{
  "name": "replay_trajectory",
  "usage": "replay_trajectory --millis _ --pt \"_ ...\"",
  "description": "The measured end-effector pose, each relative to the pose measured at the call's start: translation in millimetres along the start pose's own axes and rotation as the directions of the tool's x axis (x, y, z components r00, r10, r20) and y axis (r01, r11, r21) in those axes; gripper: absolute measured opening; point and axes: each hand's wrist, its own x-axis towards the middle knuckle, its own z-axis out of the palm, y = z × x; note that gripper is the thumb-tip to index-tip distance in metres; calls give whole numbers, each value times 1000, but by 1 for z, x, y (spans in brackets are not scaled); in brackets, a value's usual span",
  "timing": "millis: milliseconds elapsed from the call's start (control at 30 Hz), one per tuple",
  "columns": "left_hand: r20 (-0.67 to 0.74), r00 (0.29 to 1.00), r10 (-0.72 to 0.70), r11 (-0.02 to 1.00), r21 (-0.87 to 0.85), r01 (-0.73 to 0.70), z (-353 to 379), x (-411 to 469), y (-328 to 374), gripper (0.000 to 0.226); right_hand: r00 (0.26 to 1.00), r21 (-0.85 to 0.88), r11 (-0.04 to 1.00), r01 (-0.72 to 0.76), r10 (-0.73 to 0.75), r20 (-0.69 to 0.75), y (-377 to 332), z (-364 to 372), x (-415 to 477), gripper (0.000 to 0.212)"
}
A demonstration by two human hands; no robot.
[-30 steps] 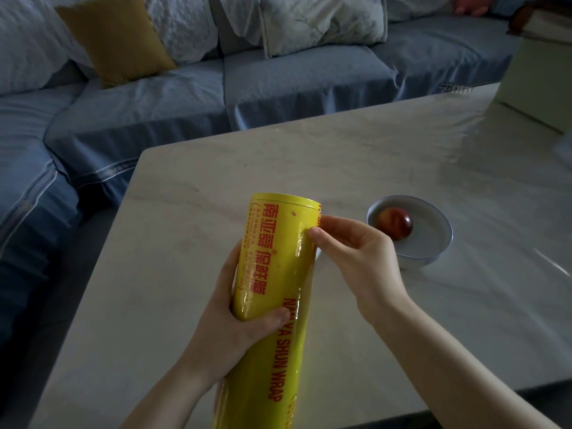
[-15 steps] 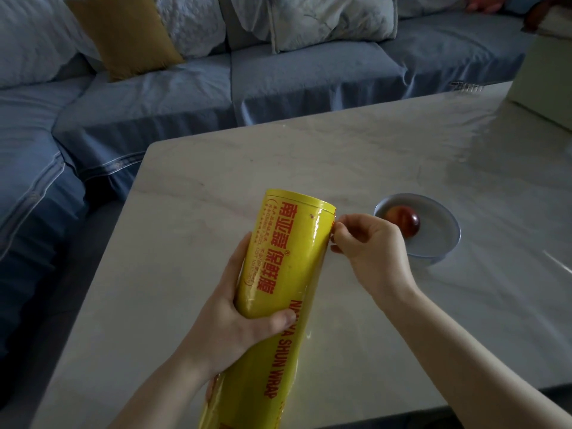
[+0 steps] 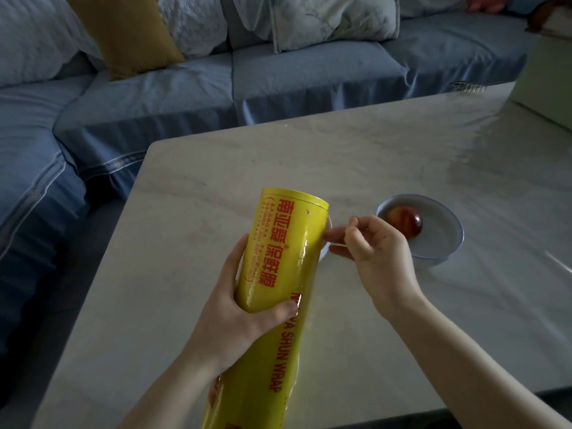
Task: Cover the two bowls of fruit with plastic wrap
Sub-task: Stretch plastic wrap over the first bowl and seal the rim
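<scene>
- Left hand (image 3: 244, 308) — gripping the roll of plastic wrap (image 3: 278, 274) around its middle, thumb pressing across the front, fingers curling round the far side.
- Roll of plastic wrap — yellow, with red lettering, being held above the table (image 3: 340, 150), its far end tilting up and away from the person and its near end running out of the bottom of the view.
- Right hand (image 3: 380, 258) — hovering just right of the roll's upper end, fingers curling in, thumb and forefinger pinching together at the roll's loose film edge. The film itself is too clear and blurred to trace.
- Bowl (image 3: 439, 239) — pale blue, sitting on the table to the right of the roll, beyond the right hand, and holding one red fruit (image 3: 405, 222).
- Second bowl (image 3: 326, 246) — only a white curving rim is showing, directly behind the roll's right side. Its contents are hidden.
- Sofa (image 3: 309, 72) — blue, wrapping round beyond and to the left of the roll.
- Mustard cushion (image 3: 123, 32) — leaning on the sofa, far up-left of the roll.
- Pale box (image 3: 544, 82) — standing on the table, far up-right of the roll.
</scene>
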Motion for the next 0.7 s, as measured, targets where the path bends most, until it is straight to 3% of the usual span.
replay_trajectory --millis 167,267,400,500,633,700 --pt "-3 1000 -18 995 99 18 2 -4 6 92 985 49 987 -152 147 95 -2 -1 4 27" --pt "-45 999 -5 989 148 11 2 -2 7 96 937 32 967 -251 235 259 -4 -2 0 25" --pt "-94 995 26 979 204 -6 -1 2 8 102 878 -314 933 -174 291 380 -10 -9 2 15" --pt "-111 993 35 975 223 -10 -2 5 10 108 871 -432 899 -74 269 411 -16 -12 3 18" --pt "-166 985 53 974 226 -15 -2 10 13 117 806 -255 965 -57 195 558 -13 -9 -1 21" --pt "-164 984 64 970 240 -23 -1 12 17 119 811 -200 978 -60 165 561 -9 -8 -4 24"
